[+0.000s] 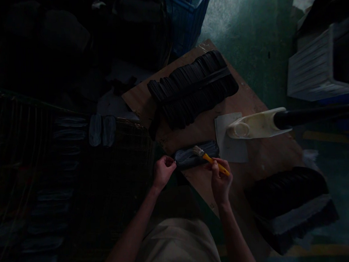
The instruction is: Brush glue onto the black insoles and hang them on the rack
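Dim green floor (257,40) surrounds a wooden counter (247,96), where a dark, flat piece (185,156) lies at the near edge. The left hand (165,170) pinches at its left end; the right hand (221,176) grips a yellow-handled brush (208,159), bristles over the piece, which looks part-brushed. Greyish pieces (94,130) on the wire rack (129,148) seem done; two black bundles (197,84) seem unbrushed.

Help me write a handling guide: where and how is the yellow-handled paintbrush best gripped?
Probably by its slim yellow handle, from the lower right of the picture, where the right hand holds it: the handle slants that way, and the bristles point up and left.
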A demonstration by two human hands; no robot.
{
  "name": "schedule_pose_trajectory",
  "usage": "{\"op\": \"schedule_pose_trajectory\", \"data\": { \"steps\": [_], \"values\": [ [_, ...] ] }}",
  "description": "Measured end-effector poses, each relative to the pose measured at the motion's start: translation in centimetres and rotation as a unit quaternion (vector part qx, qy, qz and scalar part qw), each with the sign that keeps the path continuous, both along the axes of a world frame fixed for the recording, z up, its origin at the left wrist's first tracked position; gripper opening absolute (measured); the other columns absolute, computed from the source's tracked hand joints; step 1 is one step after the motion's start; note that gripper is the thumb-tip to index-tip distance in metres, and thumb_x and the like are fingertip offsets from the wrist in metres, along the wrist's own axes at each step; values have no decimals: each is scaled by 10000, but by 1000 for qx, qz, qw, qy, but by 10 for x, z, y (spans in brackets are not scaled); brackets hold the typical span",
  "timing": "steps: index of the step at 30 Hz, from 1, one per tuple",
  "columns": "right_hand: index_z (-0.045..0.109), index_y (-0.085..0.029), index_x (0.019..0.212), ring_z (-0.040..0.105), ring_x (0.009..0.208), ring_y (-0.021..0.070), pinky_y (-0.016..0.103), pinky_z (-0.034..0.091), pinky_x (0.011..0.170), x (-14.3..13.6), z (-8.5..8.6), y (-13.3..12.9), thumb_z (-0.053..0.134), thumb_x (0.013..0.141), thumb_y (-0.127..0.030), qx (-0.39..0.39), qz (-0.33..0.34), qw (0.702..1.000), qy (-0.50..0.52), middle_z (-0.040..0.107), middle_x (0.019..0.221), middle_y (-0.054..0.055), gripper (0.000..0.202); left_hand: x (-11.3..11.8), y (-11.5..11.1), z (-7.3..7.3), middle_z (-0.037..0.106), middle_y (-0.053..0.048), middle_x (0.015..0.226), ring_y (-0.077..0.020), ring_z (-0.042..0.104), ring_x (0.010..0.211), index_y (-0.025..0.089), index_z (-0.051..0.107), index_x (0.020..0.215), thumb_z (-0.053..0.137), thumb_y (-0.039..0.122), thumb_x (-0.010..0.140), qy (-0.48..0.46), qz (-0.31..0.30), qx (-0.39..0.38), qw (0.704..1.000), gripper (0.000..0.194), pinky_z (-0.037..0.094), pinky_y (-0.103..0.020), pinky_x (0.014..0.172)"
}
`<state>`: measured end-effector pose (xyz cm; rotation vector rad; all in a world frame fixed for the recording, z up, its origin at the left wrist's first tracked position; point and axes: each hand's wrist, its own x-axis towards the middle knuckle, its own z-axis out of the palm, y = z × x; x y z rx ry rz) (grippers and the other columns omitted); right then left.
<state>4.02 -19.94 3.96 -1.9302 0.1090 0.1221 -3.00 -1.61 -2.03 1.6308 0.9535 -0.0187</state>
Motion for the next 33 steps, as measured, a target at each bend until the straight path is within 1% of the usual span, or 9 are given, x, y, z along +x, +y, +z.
{"op": "schedule_pose_trajectory", "data": {
  "steps": [3,6,8,10,15,23,27,31,33],
  "values": [
    [606,-187,1025,655,666,137,264,547,639,-7,7,5,556,909,-351,18,-29,999,-4,639,790,-2,207,1,0,1,633,-18,648,-151,596,599,166,620,717,634,291,671,7,-2,0,1000,135,433,-229,514],
    [612,-182,993,662,621,138,251,554,589,-15,12,17,558,905,-375,55,-7,997,59,646,735,-5,219,2,0,4,626,-14,638,-147,590,583,168,614,714,630,289,670,11,-4,10,1000,130,427,-226,507],
    [614,-172,958,665,596,143,249,556,563,-15,10,23,559,899,-399,76,-6,992,98,652,705,-2,241,3,0,5,621,-11,629,-144,583,560,171,608,712,626,295,673,15,-9,14,1000,132,418,-223,491],
    [615,-165,942,667,581,146,253,560,554,-9,6,23,562,893,-414,92,-31,989,110,660,699,2,260,4,1,6,618,-8,623,-139,577,537,173,604,705,625,298,675,20,-18,18,999,130,409,-219,479],
    [623,-160,935,676,593,150,272,576,572,13,-7,5,587,877,-415,99,-101,988,62,669,722,5,264,4,-1,4,620,-3,614,-133,583,516,173,608,707,624,277,672,42,-32,46,998,111,389,-206,467],
    [611,-146,982,680,628,161,313,569,642,21,-14,-19,571,894,-399,59,-144,988,-16,665,741,13,271,5,-10,6,605,5,600,-130,573,486,172,598,722,618,283,677,59,9,66,996,122,374,-205,459],
    [596,-159,1032,675,706,165,327,559,701,7,-10,-30,532,919,-362,-19,-104,993,-57,655,813,23,241,5,-14,10,592,11,585,-134,570,496,176,587,714,621,280,671,49,28,73,996,118,380,-209,470],
    [588,-180,1100,635,721,149,278,522,673,-23,-6,-33,519,923,-304,-120,0,990,-73,634,850,27,226,6,-16,12,585,13,577,-138,564,523,178,589,707,624,277,664,46,39,88,994,113,391,-215,487],
    [585,-191,1102,627,712,142,260,507,653,-41,-3,-25,512,924,-273,-125,52,989,-63,632,861,28,209,6,-17,12,589,10,583,-139,563,529,176,592,710,623,282,663,49,39,93,994,120,394,-218,489]
  ]
}}
